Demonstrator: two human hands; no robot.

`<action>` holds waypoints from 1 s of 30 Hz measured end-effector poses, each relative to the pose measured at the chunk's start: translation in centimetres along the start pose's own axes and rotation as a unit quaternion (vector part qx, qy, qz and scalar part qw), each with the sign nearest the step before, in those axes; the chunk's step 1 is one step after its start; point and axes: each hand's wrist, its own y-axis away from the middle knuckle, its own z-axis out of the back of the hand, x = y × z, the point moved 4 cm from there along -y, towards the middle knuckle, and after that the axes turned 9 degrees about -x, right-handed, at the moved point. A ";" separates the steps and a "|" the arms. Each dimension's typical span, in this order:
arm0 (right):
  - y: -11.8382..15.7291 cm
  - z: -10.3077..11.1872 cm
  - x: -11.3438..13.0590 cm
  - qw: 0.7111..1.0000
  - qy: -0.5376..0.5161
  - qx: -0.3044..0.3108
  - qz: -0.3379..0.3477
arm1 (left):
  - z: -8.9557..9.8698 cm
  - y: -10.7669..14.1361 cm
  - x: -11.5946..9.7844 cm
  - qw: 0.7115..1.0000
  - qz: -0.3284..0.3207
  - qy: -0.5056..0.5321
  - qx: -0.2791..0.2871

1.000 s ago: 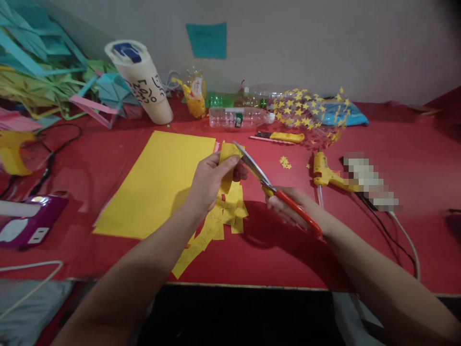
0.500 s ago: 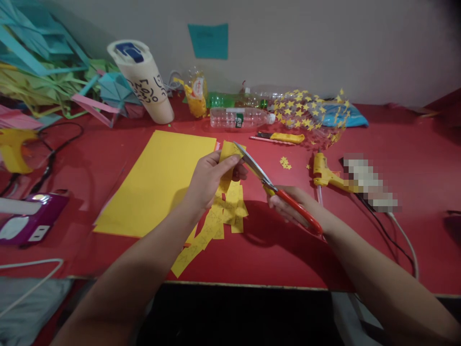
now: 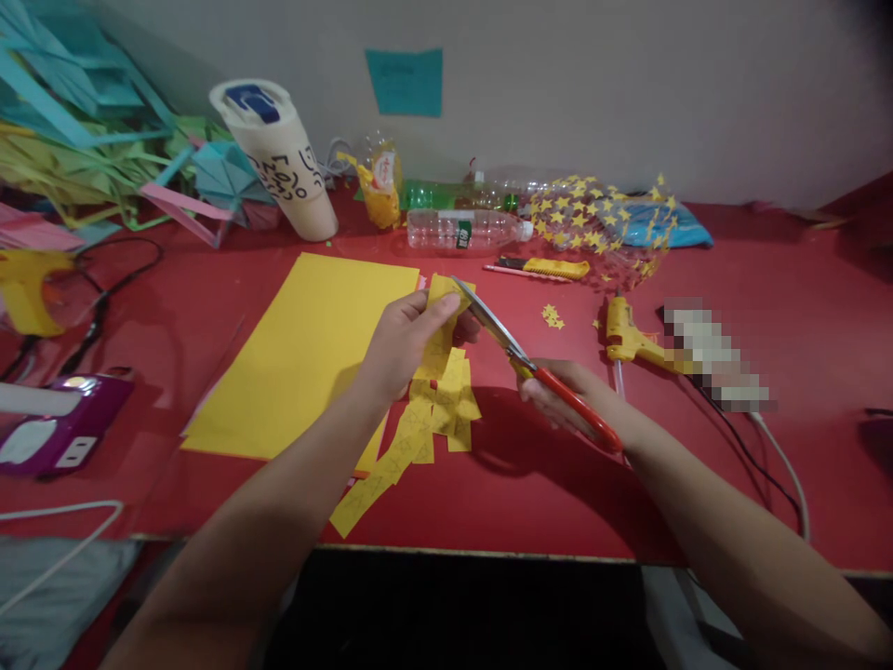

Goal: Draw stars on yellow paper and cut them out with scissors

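Observation:
My left hand (image 3: 408,337) pinches a folded strip of yellow paper (image 3: 439,350) between thumb and fingers, above the table. Red-handled scissors (image 3: 512,350) are gripped in my right hand (image 3: 562,391), their blades pointing up and left. The blade tips lie at the upper edge of the held paper, by my left thumb; whether they cut into it I cannot tell. Below my left hand lie several yellow paper strips (image 3: 419,423) with stars drawn on them. A stack of yellow sheets (image 3: 307,349) lies to the left, partly under my left forearm.
Small cut stars (image 3: 553,316) lie right of the hands. Beyond are a yellow cutter knife (image 3: 554,268), a clear bottle (image 3: 460,229) and a white tumbler (image 3: 279,158). A yellow glue gun (image 3: 634,340) rests at right. A purple power strip (image 3: 70,419) stands at left.
The held paper strip has turned slightly in my left hand, its lower part shifting left. The scissors have hardly moved, with their handle a touch farther left.

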 end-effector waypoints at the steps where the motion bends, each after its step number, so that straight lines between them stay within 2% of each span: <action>1: 0.0 0.0 0.1 1.000 0.001 -0.001 0.003 | 0.1 -0.1 -0.2 1.000 -0.017 -0.018 -0.002; 5: 0.1 -0.1 0.5 1.000 -0.004 0.000 0.002 | 0.5 -0.3 -0.6 0.997 -0.065 -0.043 -0.013; 10: 0.2 -0.4 1.1 1.000 -0.014 0.003 0.010 | 0.2 -0.2 -0.3 0.998 -0.056 -0.008 -0.008; 16: 0.0 -1.1 1.1 0.997 -0.059 0.033 0.023 | 0.0 0.0 0.1 0.998 -0.060 -0.002 -0.035; 30: 0.2 -2.1 -0.2 0.997 -0.078 0.009 0.012 | -0.2 0.2 0.2 0.996 -0.078 -0.006 -0.052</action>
